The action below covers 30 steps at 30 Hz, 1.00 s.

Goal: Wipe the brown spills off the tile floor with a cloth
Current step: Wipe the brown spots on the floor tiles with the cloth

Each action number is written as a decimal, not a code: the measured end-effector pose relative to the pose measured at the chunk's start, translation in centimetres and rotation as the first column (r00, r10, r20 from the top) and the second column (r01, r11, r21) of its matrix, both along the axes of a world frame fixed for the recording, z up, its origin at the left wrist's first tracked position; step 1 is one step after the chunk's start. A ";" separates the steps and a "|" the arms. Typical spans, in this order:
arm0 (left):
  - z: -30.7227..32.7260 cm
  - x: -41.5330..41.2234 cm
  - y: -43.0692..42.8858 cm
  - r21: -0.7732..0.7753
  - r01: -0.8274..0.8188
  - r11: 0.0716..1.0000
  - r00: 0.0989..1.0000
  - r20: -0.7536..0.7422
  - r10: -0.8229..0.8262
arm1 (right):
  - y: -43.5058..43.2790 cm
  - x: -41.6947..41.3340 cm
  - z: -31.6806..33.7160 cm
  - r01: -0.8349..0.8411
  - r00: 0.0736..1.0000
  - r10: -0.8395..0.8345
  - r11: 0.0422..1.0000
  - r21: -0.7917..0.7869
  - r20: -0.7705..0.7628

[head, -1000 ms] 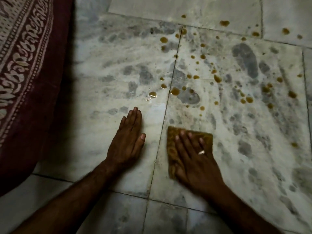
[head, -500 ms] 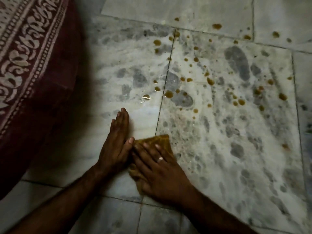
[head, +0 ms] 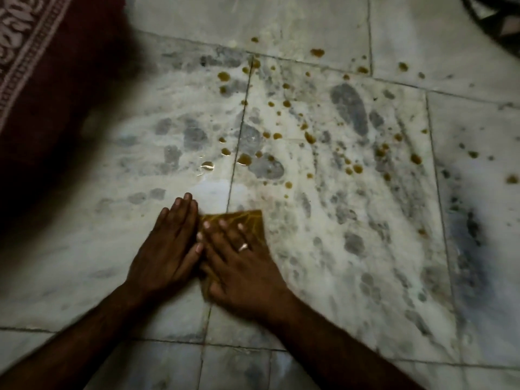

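I count two bare hands on the grey-veined white marble tile floor (head: 351, 249). The left hand (head: 166, 246) lies flat, palm down, fingers (head: 183, 209) straight and held together, gripping nothing. The right hand (head: 239, 266) presses flat on one folded ochre-brown cloth (head: 253, 220), fingers (head: 222, 229) slightly spread (one silver ring (head: 243, 246) on it); its fingertips touch the left thumb. One corner of the cloth shows beyond the right fingertips, lying across the grout line. The brown liquid spills (head: 281, 130) number several dozen droplets, too many and too small for me to count exactly, all well beyond both sets of fingertips. One maroon patterned fabric (head: 42, 80) lies far beyond the left fingers. No containers are visible.
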<state>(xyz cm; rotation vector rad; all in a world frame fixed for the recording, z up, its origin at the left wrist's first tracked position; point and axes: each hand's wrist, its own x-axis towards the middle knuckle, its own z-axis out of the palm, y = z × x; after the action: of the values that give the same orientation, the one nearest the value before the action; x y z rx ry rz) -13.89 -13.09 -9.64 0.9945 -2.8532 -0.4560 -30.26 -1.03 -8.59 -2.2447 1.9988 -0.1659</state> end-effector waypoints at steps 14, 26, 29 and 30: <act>0.0 -1.8 0.4 -0.129 0.067 0.989 0.988 0.144 -0.048 | 0.4 -9.6 0.0 0.323 0.942 -0.318 0.946 0.027 -0.107; -0.2 -7.8 3.1 -0.176 0.176 0.969 0.984 0.048 -0.170 | 10.0 -9.9 0.0 0.232 0.961 -0.228 0.973 0.007 -0.157; -0.3 -9.7 3.6 -0.168 0.191 0.967 0.982 0.033 -0.188 | 8.0 -12.0 0.0 0.397 0.908 -0.391 0.918 0.015 -0.148; -0.5 -10.3 3.7 -0.158 0.193 0.968 0.981 0.032 -0.190 | 6.4 -12.1 0.1 0.431 0.896 -0.425 0.902 0.017 -0.132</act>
<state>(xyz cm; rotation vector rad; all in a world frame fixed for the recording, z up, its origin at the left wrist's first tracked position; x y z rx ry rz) -24.18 -9.43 -10.09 0.7027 -2.9578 -0.2266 -42.35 5.38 -8.47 -1.7930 2.5132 -0.0193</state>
